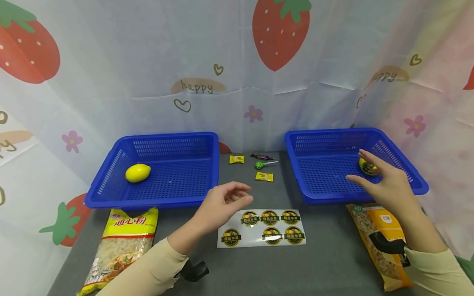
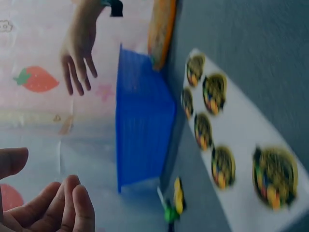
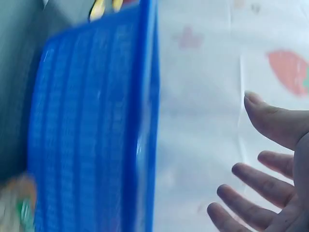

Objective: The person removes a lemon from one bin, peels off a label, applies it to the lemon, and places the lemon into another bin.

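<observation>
A grey table (image 1: pixel 326 255) fills the lower frame before a strawberry-print backdrop (image 1: pixel 237 61); both hands, left hand (image 1: pixel 222 205) and right hand (image 1: pixel 389 187), seem empty, fingers loosely spread.

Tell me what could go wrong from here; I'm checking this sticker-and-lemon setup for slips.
The stickered lemon lies loose in the right basket, just beyond the open right hand; a brush could roll it. The left hand hovers empty over the sticker sheet; a careless pinch might crease it. The candies lie between the baskets, where a passing sleeve could sweep them.
</observation>
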{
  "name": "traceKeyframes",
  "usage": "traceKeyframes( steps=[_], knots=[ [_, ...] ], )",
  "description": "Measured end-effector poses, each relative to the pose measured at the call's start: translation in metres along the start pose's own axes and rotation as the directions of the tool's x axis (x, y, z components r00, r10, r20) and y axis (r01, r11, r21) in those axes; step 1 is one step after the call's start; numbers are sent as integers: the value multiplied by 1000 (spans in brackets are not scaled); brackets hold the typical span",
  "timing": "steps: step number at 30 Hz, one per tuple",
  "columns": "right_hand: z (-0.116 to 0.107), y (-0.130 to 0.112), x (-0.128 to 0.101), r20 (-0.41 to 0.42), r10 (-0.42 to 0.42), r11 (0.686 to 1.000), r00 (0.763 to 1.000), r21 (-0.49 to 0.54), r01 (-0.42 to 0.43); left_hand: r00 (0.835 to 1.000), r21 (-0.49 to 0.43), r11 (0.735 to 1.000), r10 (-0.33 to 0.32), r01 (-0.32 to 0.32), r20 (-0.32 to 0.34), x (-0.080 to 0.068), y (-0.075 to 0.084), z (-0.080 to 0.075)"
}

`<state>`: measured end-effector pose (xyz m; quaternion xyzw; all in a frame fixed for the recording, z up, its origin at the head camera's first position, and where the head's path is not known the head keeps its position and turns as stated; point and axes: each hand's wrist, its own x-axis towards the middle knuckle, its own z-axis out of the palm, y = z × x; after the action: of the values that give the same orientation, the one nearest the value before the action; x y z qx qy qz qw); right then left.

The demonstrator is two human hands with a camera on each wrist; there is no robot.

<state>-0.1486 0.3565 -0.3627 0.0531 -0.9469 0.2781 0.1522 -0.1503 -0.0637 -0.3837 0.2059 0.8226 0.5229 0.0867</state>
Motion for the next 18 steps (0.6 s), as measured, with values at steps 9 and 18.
traceKeyframes(
  steps=[9,18],
  knots=[
    [49,-70,20,82,-138,979,987,163,123,994,81,997,-11,20,-108,-5,-10,-60],
    [113,-142,45,192,-257,918,947,355,177,980,135,985,-78,104,-184,-4,-23,-119]
  ],
)
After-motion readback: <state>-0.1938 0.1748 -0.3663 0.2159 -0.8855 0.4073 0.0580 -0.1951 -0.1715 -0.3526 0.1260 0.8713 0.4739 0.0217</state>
